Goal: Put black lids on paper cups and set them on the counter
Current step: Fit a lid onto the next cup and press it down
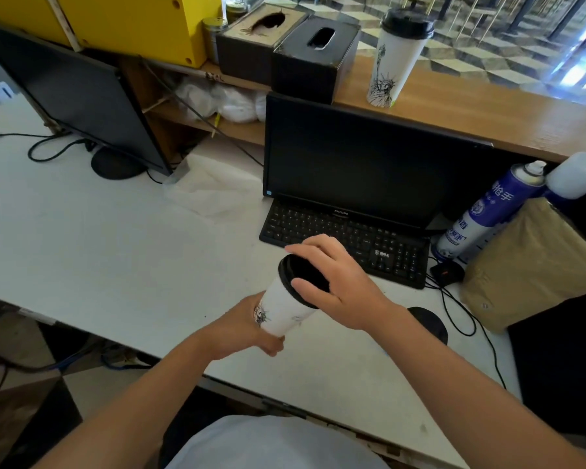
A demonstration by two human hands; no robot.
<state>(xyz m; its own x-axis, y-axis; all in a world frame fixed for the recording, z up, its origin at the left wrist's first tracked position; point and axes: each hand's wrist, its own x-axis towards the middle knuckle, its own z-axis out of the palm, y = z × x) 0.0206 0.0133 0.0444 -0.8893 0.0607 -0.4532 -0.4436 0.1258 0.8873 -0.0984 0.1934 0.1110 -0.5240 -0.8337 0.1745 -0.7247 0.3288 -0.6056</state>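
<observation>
There is a single view, taken from a wide-angle camera worn on the person's head, looking forward and steeply down over the pale grey desk top (99, 252). Both bare forearms enter from the bottom edge, and the light shirt front fills the lower middle, so the lens sits close above the chest. The hands meet near the centre of the frame, close to the lens. Further off, the black flat computer monitor (352, 177) faces the camera, and the raised brown wooden counter (487, 110) runs across the upper right. Straight lines bow toward the edges, most plainly at the corners.
</observation>
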